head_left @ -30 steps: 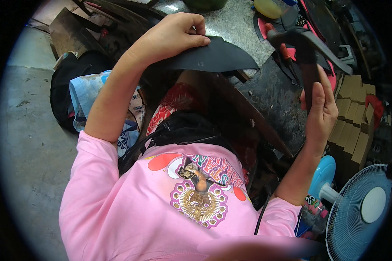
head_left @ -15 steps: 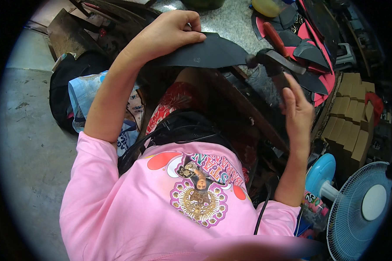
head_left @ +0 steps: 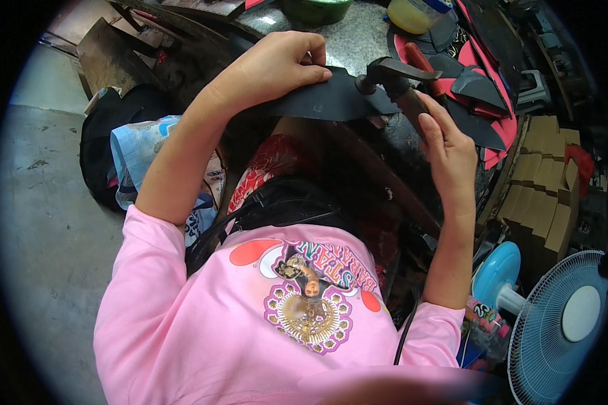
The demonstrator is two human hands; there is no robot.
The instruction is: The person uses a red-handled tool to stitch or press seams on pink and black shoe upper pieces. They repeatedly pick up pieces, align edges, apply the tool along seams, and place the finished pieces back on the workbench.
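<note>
Hammer (head_left: 400, 92) gripped by its handle in the right hand (head_left: 450, 147), upper centre of frame, head at right end of black sheet (head_left: 316, 101) pinched by left hand (head_left: 284, 59).

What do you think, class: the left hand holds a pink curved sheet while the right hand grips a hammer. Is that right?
The colour is wrong: the curved sheet in the left hand is black, as the head view shows. The right hand grips a hammer.

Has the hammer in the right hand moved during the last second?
Yes. Judged against the stacked cardboard boxes, the hammer has moved left, away from them, and its head now appears over the black sheet.
</note>
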